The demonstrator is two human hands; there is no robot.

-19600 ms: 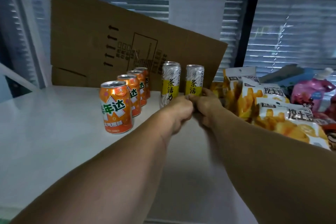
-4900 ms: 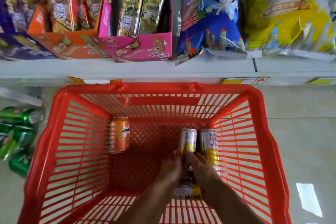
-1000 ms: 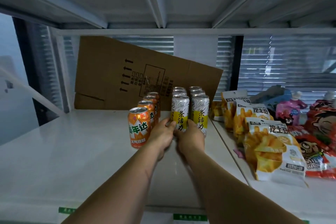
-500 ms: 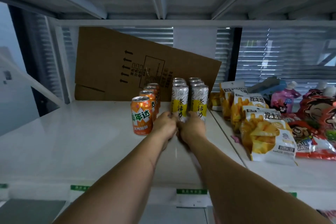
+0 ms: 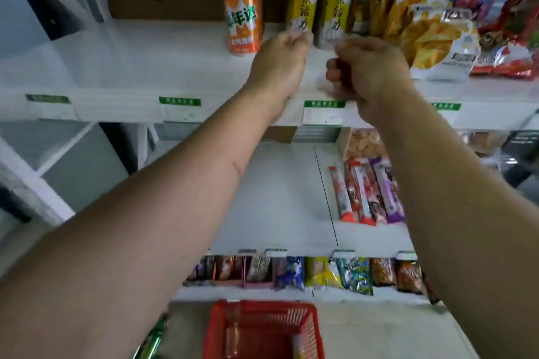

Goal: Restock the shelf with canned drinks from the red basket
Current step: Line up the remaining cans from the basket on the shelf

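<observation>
Head view: both hands, left (image 5: 278, 63) and right (image 5: 369, 67), hover curled and empty before two tall silver-and-yellow cans (image 5: 319, 0) standing on the white shelf (image 5: 145, 67); the red plastic basket (image 5: 264, 329) sits on the floor below.

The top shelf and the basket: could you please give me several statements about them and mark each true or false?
1. The orange can stands left of the two yellow-and-silver cans. True.
2. The left hand grips the orange can. False: it holds nothing.
3. The red basket is on the top shelf. False: it sits on the floor below.
4. The right hand holds no can. True.
</observation>
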